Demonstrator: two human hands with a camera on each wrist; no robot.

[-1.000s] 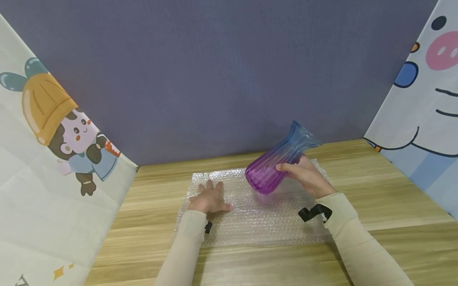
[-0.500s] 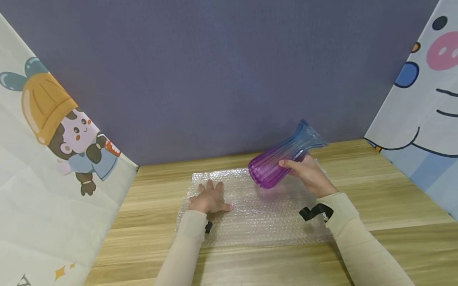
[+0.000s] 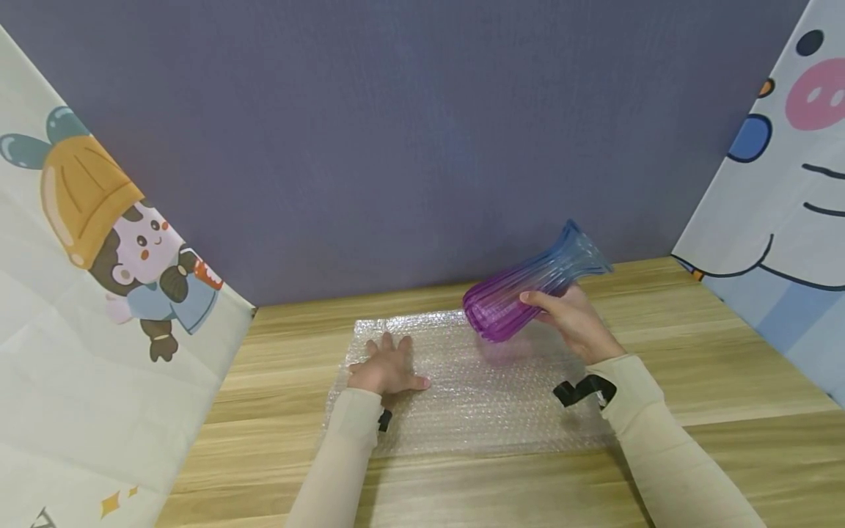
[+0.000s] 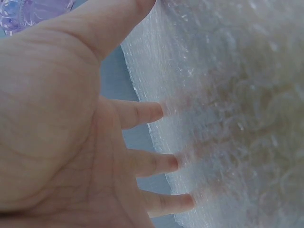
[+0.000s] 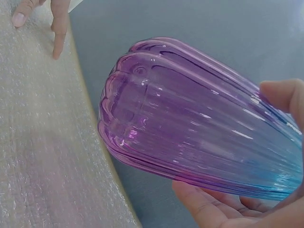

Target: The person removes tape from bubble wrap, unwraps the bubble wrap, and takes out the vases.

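A ribbed glass vase [image 3: 528, 290], purple at the base and blue at its flared mouth, tilts over the bubble wrap [image 3: 462, 411] with its mouth up to the right. My right hand [image 3: 577, 323] grips it round the middle, thumb on the near side; in the right wrist view the fingers curl beneath the vase [image 5: 190, 118]. Spread flat across the left part of the bubble wrap is my left hand [image 3: 384, 370]. Its fingertips touch the sheet [image 4: 228, 123] in the left wrist view, fingers straight and apart.
The bubble wrap lies flat on a wooden table [image 3: 277, 411]. A dark grey-blue panel [image 3: 396, 147] stands along the far edge. White cartoon-printed panels flank it, with a child figure [image 3: 145, 249] on the left and a pig face [image 3: 799, 147] on the right.
My right hand has moved slightly right and away, and the vase has tipped closer to level, its base rising. The left hand has stayed in place.
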